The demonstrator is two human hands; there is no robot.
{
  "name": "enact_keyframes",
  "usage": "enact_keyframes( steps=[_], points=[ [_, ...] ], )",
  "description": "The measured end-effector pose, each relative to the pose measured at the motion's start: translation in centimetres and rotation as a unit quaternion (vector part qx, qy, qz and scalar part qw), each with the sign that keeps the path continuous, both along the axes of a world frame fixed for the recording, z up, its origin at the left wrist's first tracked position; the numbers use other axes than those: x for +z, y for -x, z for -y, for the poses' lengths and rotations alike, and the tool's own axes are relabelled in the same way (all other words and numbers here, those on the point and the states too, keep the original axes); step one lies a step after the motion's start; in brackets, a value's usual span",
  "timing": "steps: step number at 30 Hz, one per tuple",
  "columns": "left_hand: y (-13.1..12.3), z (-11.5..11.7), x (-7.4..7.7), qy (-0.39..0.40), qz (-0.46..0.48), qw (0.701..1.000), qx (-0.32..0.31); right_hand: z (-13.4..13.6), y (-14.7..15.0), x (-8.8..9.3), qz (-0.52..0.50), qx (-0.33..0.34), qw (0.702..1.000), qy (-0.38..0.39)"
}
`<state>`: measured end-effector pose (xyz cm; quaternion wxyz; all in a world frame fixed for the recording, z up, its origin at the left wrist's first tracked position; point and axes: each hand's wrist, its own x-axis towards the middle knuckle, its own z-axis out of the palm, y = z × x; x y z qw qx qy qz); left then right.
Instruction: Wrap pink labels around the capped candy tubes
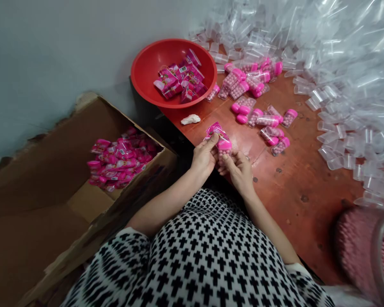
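At the table's near edge, my left hand (pixel 205 157) pinches a pink printed wrapper sleeve (pixel 215 129) between thumb and fingers. My right hand (pixel 240 172) grips the lower part of a clear candy bottle (pixel 224 149) full of small pink balls. The sleeve sits at the bottle's capped end; how far it covers the cap I cannot tell. Beyond my hands lie several filled bottles with pink caps (pixel 270 120). A red bowl (pixel 174 103) of folded pink sleeves (pixel 182 79) stands at the table's far left corner.
Left of me, an open cardboard box (pixel 51 157) holds a heap of wrapped bottles (pixel 121 160). Clear plastic tubes (pixel 333 136) pile up along the right and back. A tub of pink balls (pixel 361 251) stands at lower right. A white lump (pixel 190 120) lies near the bowl.
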<state>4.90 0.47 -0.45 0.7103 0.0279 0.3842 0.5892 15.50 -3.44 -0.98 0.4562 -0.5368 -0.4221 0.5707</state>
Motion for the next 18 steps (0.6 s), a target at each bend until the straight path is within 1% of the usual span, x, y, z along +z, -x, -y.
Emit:
enact_keyframes(
  steps=[3,7,9,12,14,18],
  points=[
    [0.27,-0.18,0.18,-0.02,-0.025,0.999,-0.025,-0.16,-0.14,-0.12,-0.034,0.016,0.999,0.008],
    [0.75,-0.63,0.15,-0.047,-0.051,0.996,-0.048,-0.28,-0.2,-0.33,-0.039,0.032,0.999,-0.003],
    [0.9,-0.78,0.12,-0.064,-0.071,0.993,-0.063,-0.26,-0.11,-0.4,-0.027,0.014,0.999,-0.015],
    [0.91,-0.76,0.21,-0.103,-0.096,0.987,-0.075,-0.16,0.11,-0.39,-0.016,-0.031,0.999,-0.031],
    [0.81,-0.62,0.29,-0.115,-0.107,0.984,-0.08,-0.12,0.22,-0.34,-0.021,-0.033,0.998,-0.039],
    [0.61,-0.29,0.23,-0.099,-0.123,0.981,-0.113,-0.18,0.19,-0.23,-0.022,-0.021,0.999,-0.041]
  ],
)
